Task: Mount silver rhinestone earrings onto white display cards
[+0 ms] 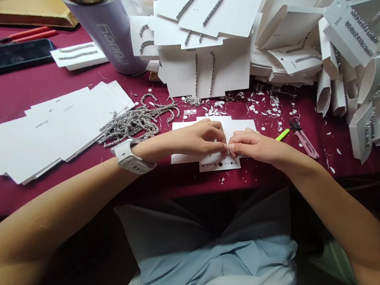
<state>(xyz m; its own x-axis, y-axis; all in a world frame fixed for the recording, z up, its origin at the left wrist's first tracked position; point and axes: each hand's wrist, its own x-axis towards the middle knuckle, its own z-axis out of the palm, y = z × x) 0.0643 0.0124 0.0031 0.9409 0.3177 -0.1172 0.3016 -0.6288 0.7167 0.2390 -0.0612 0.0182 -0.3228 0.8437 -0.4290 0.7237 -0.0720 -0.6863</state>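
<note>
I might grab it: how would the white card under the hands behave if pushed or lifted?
The card probably lifts lightly, since it looks thin. It may bend at its projecting flaps. Lying flat on the cloth, it seems unlikely to tip.

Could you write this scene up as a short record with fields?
Hands: left hand and right hand, close together over a white card
Between them: too small to make out
Left wrist: white watch
Left side: heaped silver strands beside stacked flat cards
Right side: pink snips
Behind: mounted earring cards; purple bottle
</note>
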